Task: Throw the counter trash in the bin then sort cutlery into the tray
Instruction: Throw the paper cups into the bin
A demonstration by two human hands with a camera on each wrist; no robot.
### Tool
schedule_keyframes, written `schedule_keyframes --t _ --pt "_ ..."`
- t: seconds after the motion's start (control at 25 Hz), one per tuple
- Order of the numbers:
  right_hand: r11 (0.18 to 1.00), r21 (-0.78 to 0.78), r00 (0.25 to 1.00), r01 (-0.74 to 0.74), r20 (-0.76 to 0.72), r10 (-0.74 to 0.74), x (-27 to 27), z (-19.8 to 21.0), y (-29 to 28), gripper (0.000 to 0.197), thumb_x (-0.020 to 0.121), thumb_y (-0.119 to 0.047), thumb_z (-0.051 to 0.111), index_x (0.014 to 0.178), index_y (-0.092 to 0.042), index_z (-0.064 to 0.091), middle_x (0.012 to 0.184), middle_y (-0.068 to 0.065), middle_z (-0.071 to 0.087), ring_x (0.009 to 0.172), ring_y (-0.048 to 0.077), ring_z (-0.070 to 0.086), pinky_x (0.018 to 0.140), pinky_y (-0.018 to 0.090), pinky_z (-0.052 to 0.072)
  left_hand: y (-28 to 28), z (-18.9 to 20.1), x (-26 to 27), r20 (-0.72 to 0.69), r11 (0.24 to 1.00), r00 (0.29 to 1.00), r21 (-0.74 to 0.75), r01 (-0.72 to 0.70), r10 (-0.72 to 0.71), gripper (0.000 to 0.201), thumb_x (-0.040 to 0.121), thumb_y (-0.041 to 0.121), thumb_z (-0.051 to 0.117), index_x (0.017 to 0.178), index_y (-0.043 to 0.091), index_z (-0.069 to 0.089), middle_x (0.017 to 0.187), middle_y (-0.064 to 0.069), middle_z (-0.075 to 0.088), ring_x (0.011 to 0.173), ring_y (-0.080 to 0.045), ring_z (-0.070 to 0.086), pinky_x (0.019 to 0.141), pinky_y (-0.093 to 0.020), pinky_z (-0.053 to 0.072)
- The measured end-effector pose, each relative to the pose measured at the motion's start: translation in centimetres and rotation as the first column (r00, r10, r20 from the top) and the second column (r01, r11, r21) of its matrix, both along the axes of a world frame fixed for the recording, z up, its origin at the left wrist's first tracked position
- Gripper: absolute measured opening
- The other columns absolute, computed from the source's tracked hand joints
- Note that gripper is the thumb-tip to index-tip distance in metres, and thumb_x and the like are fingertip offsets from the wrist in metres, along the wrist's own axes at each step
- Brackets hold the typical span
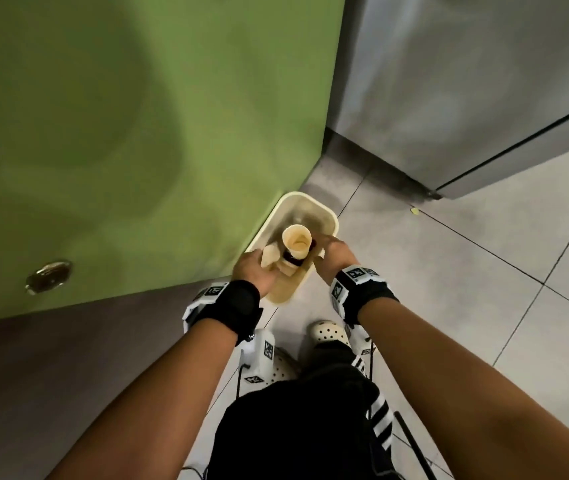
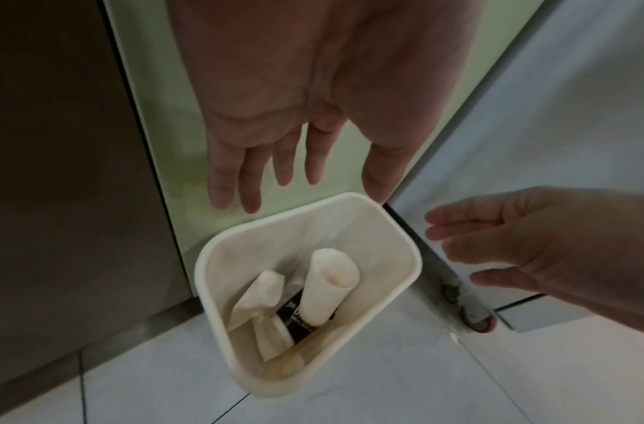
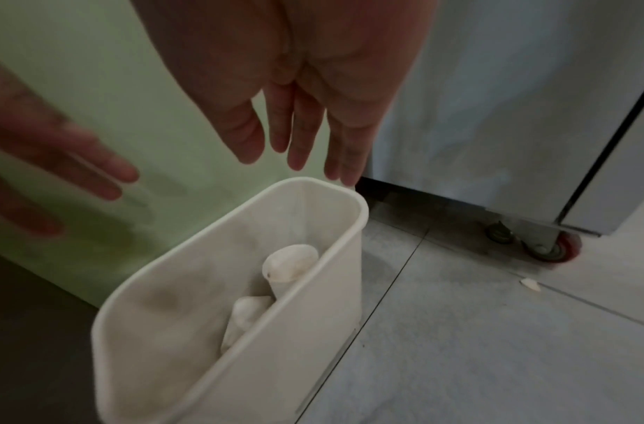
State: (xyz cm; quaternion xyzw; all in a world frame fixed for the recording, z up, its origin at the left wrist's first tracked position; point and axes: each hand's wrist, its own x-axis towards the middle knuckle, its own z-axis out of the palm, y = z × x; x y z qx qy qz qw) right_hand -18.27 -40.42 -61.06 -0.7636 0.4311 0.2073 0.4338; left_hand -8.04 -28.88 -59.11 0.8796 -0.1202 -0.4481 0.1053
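Note:
A cream plastic bin (image 1: 328,211) stands on the floor against a green panel. Inside it a paper cup (image 2: 331,284) leans mouth-up beside a crumpled white napkin (image 2: 262,298) and a dark wrapper (image 2: 295,315). My left hand (image 2: 295,186) hovers over the bin's left side, its fingers straight and spread, holding nothing. My right hand (image 3: 295,155) hovers over the right side, fingers straight and empty. In the head view both hands (image 1: 251,271) (image 1: 335,252) flank the cup (image 1: 296,242). No cutlery or tray is in view.
A steel fridge on red-rimmed casters (image 3: 553,246) stands right of the bin. A brown cabinet front (image 2: 59,172) is on the left. A small pale scrap (image 1: 414,211) lies on the grey tiles. My feet in white clogs (image 1: 328,332) are just behind the bin.

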Motion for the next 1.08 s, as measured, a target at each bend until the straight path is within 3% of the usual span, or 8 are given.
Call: schedule_keyframes --t 0.12,0.32,0.44,0.64,0.76,0.84,0.96,1.08 --pt "0.998 -0.048 0.999 -0.034 0.026 0.035 -0.8 5.4 0.6 0.036 0.087 -0.006 0.049 0.122 -0.008 0.056 0.131 0.015 0.056 0.12 0.03 0.052 0.101 0.031 0.041 -0.2 5.1 -0.1 0.023 0.997 0.999 -0.074 -0.022 0.023 0.047 0.087 0.022 0.06 0.132 0.011 0.052 0.14 -0.012 0.051 0.13 -0.025 0.048 0.105 -0.024 0.035" --pt "0.996 -0.078 0.996 -0.051 0.065 0.056 -1.4 16.2 0.6 0.034 0.088 -0.01 0.049 0.121 -0.011 0.058 0.125 0.017 0.06 0.115 0.031 0.056 0.098 0.031 0.044 0.0 15.5 -1.0 0.012 0.989 0.999 -0.147 -0.031 0.033 0.036 0.089 0.02 0.057 0.125 0.013 0.058 0.136 -0.01 0.055 0.124 -0.024 0.052 0.097 -0.019 0.035" --pt "0.983 -0.132 0.983 -0.131 0.11 0.146 -1.8 23.4 0.5 0.032 0.087 -0.01 0.05 0.117 -0.009 0.06 0.12 0.019 0.062 0.111 0.032 0.058 0.096 0.031 0.045 0.8 22.9 -1.8 -0.023 0.98 0.999 -0.194 -0.037 0.033 0.036 0.09 0.02 0.056 0.125 0.012 0.058 0.133 -0.009 0.057 0.122 -0.024 0.053 0.1 -0.022 0.038" --pt "0.937 -0.199 0.932 -0.287 0.166 0.321 -1.6 34.4 0.6 0.028 0.087 -0.016 0.054 0.114 -0.011 0.06 0.112 0.017 0.065 0.105 0.033 0.06 0.091 0.035 0.048 2.3 35.2 -3.3 -0.029 0.932 0.996 -0.349 -0.093 0.089 0.035 0.091 0.017 0.055 0.125 0.011 0.056 0.11 0.0 0.063 0.106 -0.019 0.06 0.088 -0.019 0.04" --pt "0.88 -0.24 0.856 -0.409 0.232 0.461 -0.4 41.1 1.2 0.027 0.087 -0.02 0.057 0.113 -0.015 0.062 0.101 0.009 0.065 0.094 0.027 0.062 0.086 0.032 0.049 4.5 42.9 -2.9 -0.024 0.908 0.991 -0.399 -0.131 0.133 0.033 0.089 0.021 0.058 0.121 0.011 0.059 0.108 0.0 0.063 0.101 -0.015 0.06 0.072 -0.01 0.043" --pt "0.853 -0.264 0.787 -0.45 0.335 0.518 1.1 46.0 2.0 0.025 0.087 -0.019 0.058 0.111 -0.014 0.063 0.089 0.004 0.061 0.076 0.018 0.058 0.077 0.026 0.049 6.5 47.9 -2.1 -0.058 0.855 0.968 -0.459 -0.243 0.244 0.029 0.09 0.023 0.059 0.117 0.014 0.061 0.102 0.001 0.061 0.085 -0.012 0.059 0.061 -0.015 0.046" --pt "0.812 -0.334 0.638 -0.479 0.502 0.583 3.7 52.3 4.1 0.021 0.087 -0.016 0.058 0.107 -0.013 0.065 0.082 -0.001 0.057 0.058 -0.002 0.046 0.063 0.02 0.038 9.8 54.2 -1.6 -0.016 0.745 0.907 -0.565 -0.356 0.421 0.015 0.091 0.022 0.057 0.105 0.022 0.06 0.088 0.003 0.06 0.072 -0.008 0.056 0.058 -0.021 0.045" --pt "0.791 -0.356 0.534 -0.498 0.593 0.603 6.2 56.4 6.3 0.018 0.086 -0.016 0.058 0.102 -0.015 0.066 0.076 -0.006 0.056 0.049 -0.003 0.049 0.057 0.009 0.037 13.1 58.1 -1.3 0.034 0.671 0.847 -0.628 -0.395 0.53 0.012 0.09 0.022 0.057 0.101 0.024 0.06 0.085 0.007 0.058 0.074 -0.009 0.057 0.06 -0.022 0.044"
